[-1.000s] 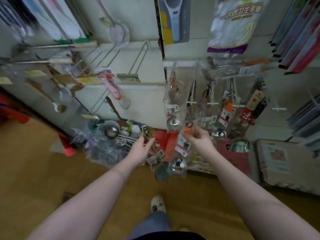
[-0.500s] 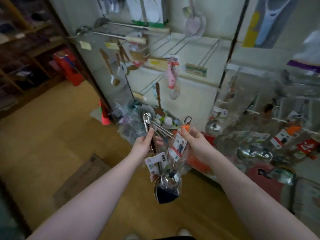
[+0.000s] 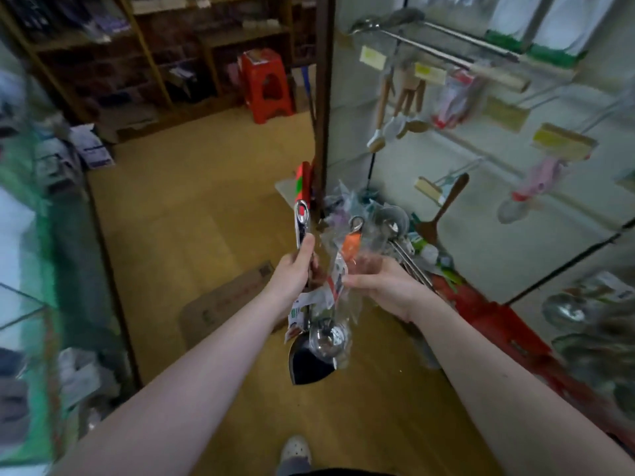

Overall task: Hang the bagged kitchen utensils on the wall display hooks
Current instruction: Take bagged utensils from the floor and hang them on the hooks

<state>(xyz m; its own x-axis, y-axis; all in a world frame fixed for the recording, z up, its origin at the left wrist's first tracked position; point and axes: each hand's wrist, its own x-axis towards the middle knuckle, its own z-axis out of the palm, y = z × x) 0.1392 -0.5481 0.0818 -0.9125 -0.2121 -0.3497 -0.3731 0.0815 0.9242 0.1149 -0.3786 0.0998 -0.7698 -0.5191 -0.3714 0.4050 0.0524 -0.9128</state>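
Two grips | left hand (image 3: 292,273): scoop (image 3: 309,365) | right hand (image 3: 386,286): bagged utensil (image 3: 352,245) | tags (image 3: 302,304) unreadable

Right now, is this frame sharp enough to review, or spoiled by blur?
Head view: left hand gripping the steel spatula is fairly sharp; head view: right hand smears at its fingers on the bagged utensil; head view: wall display and left edge are motion-blurred, forearms stretched by wide angle.

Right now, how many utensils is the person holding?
2: a steel spatula gripped by its handle in the left hand, and a bagged orange-handled scoop held in the right hand. Blur and crumpled plastic may hide another.
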